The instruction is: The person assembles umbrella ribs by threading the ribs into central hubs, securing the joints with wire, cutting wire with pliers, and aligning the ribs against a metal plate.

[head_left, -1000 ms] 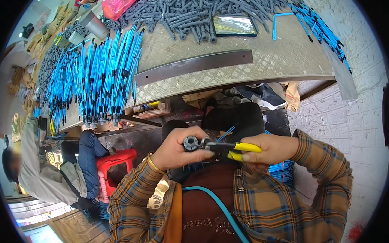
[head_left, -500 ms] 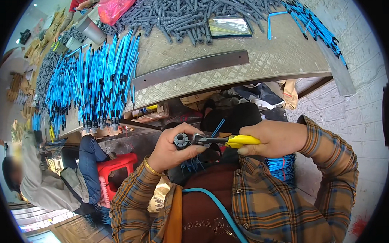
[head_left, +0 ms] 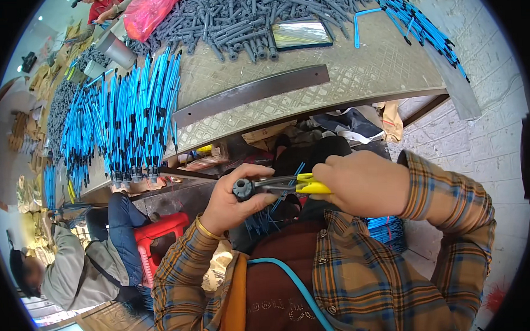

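Note:
My left hand [head_left: 228, 203] is closed around a dark grey plastic fitting [head_left: 242, 189], its round, notched end facing up at me. Yellow-handled pliers [head_left: 312, 184] are gripped in my right hand [head_left: 359, 182], palm turned down over the handles. The jaws reach left to the fitting between my left thumb and fingers; blur and the fingers hide exactly how they meet it. Both hands are held in front of my body, below the near edge of the table [head_left: 384, 74].
Grey plastic fittings [head_left: 236, 20] are heaped along the table's back. Bundled blue tubes with black ends [head_left: 135, 111] lie left, more blue tubes [head_left: 421, 29] at right. A metal bar [head_left: 251, 95] lies near the front edge. Left, a person [head_left: 75, 259] sits by a red stool [head_left: 162, 239].
My right hand has rolled over the pliers, its back now turned up, and shifted slightly left. My left hand keeps its hold on the fitting. The view has shifted a little.

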### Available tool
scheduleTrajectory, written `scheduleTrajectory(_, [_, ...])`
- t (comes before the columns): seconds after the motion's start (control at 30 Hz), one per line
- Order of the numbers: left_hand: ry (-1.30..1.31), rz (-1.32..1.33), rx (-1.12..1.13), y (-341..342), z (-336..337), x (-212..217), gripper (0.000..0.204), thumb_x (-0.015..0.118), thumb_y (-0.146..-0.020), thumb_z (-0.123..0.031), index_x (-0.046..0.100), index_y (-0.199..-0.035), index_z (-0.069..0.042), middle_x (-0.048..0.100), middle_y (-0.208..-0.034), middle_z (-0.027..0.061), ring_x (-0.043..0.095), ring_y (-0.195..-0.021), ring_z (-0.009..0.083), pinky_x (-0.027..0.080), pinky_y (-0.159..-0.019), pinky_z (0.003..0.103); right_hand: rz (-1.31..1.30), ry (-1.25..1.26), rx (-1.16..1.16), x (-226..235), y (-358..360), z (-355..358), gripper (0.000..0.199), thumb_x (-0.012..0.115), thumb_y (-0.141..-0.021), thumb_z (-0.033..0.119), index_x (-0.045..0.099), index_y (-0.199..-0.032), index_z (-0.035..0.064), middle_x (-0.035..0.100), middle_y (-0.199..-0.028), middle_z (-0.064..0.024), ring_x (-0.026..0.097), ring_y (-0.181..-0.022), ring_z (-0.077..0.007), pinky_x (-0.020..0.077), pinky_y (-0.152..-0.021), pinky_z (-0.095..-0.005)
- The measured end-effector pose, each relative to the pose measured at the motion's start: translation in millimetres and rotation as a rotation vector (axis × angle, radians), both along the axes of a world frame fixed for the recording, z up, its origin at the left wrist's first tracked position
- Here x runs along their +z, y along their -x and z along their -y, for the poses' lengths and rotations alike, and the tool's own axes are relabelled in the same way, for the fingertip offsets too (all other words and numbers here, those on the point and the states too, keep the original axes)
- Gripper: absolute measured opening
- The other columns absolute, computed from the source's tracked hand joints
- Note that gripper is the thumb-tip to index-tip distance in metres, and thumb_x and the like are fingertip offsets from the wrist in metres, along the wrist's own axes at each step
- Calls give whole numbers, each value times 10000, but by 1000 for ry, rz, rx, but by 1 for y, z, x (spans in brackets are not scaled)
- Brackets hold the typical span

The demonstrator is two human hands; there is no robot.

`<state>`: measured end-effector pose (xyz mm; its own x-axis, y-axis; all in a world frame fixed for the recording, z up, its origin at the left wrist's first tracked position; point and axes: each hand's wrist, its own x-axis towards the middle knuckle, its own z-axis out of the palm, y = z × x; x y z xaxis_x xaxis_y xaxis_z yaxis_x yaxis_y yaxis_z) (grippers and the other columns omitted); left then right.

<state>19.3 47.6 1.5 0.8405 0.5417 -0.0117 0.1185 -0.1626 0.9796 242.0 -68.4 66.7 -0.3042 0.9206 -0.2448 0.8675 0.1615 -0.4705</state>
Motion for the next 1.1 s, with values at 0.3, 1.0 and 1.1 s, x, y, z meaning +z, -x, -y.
scheduleTrajectory(0.3, [335,69,-22,29,-12,-14,524,686,-679,20,455,-1145,-40,590,-952,79,589,-882,163,467,-801,293,-614,270,-104,-36,-4,-7,270,556,-880,280,568,-993,35,614,-877,-112,607,-781,-229,474,-684,-319])
scheduleTrajectory(1.0, [319,85,86,33,-18,-11,330,684,-699,-12,477,-953,-48,549,-874,36,558,-848,140,458,-785,284,-794,179,4,-66,21,-4,322,560,-869,227,548,-1120,26,561,-951,-116,562,-890,-229,444,-796,-311])
scheduleTrajectory(1.1, [380,218,199,34,-21,-15,345,698,-717,-21,482,-985,-50,544,-869,14,535,-821,94,446,-769,244,-849,149,-98,-78,38,-4,312,581,-860,199,548,-1117,24,560,-982,-105,557,-915,-211,436,-814,-301])
